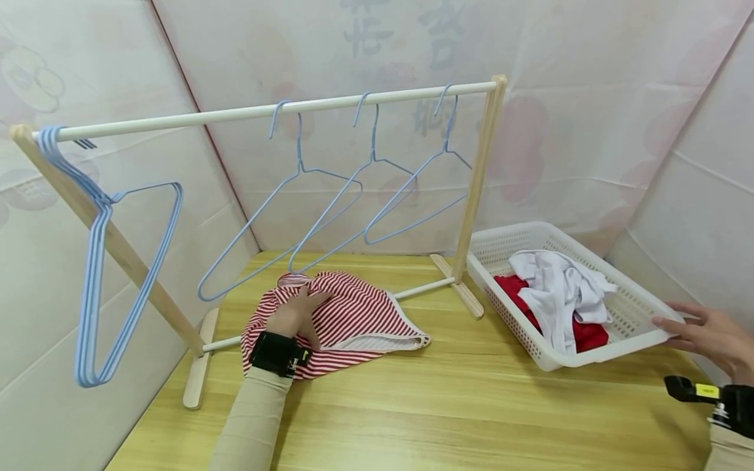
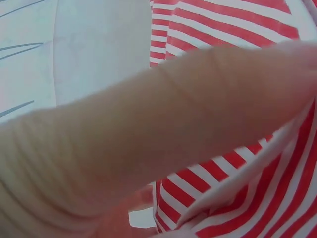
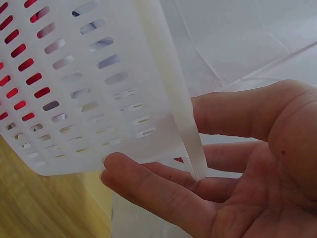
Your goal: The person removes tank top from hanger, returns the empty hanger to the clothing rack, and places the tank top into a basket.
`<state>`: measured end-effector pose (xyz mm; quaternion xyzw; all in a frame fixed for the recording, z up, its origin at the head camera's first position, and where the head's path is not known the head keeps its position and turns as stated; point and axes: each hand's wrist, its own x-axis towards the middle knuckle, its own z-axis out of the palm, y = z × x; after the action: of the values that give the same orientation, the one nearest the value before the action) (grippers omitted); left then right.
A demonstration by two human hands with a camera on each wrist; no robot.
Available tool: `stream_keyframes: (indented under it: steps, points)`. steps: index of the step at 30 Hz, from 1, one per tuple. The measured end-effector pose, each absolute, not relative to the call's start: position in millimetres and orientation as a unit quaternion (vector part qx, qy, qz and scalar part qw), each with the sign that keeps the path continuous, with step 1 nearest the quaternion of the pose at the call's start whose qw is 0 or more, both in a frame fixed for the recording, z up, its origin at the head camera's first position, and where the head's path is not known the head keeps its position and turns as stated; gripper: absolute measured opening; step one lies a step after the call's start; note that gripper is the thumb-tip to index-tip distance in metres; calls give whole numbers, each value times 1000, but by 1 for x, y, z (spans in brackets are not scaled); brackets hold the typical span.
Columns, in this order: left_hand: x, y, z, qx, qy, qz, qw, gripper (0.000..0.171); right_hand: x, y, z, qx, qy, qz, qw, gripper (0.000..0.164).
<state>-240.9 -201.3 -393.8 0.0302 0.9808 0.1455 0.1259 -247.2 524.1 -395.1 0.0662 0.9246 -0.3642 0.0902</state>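
A red-and-white striped garment with white trim [image 1: 365, 307] lies spread on the table beneath the hangers. My left hand [image 1: 297, 314] rests on it with fingers extended; some fingertips are hidden. In the left wrist view one straight finger [image 2: 163, 114] crosses close in front of the striped cloth [image 2: 218, 20]. At the right, my right hand [image 1: 709, 333] holds the near right corner of a white plastic basket [image 1: 642, 301], thumb over the rim and fingers underneath. The right wrist view shows the fingers [image 3: 153, 188] below the slotted basket wall [image 3: 74, 64]. White clothing [image 1: 556, 288] and a red garment [image 1: 591, 335] lie in the basket.
A rack with a white rail [image 1: 235, 116] and wooden posts [image 1: 480, 183] stands over the table [image 1: 412, 412]. Several blue hangers [image 1: 97, 281] bunch at its left end. Three separate blue hangers [image 1: 300, 171] hang along the rail. Pale fabric walls [image 1: 589, 85] enclose the table.
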Motion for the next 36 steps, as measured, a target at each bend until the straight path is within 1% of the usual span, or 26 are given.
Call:
stream_keyframes:
  steps: [7, 11, 13, 16, 20, 24, 28, 31, 36]
  points:
    - [-242, -202, -397, 18, 984, 140, 109, 115, -247, 524, -396, 58, 925, -366, 83, 93]
    - [-241, -200, -397, 27, 985, 141, 96, 108, -247, 525, -396, 57, 924, -369, 83, 92]
    - [-241, -200, -396, 37, 986, 140, 85, 101, -247, 525, -396, 57, 924, -370, 83, 92]
    - [-241, -200, -396, 53, 988, 132, 66, 86, -247, 525, -396, 56, 924, -369, 84, 93]
    - [-243, -200, -394, 54, 990, 124, 50, 67, -248, 526, -396, 58, 925, -366, 85, 94]
    - [-245, -200, -393, 48, 991, 118, 36, 51, -249, 526, -396, 59, 925, -366, 86, 94]
    - [-247, -203, -394, 56, 992, 113, 10, 38, -249, 527, -397, 59, 925, -366, 87, 94]
    - [-247, -205, -392, 65, 991, 116, -11, 34, -249, 527, -398, 58, 925, -365, 88, 95]
    - [-243, -208, -385, 77, 988, 124, -58, 34, -249, 527, -399, 59, 926, -362, 87, 95]
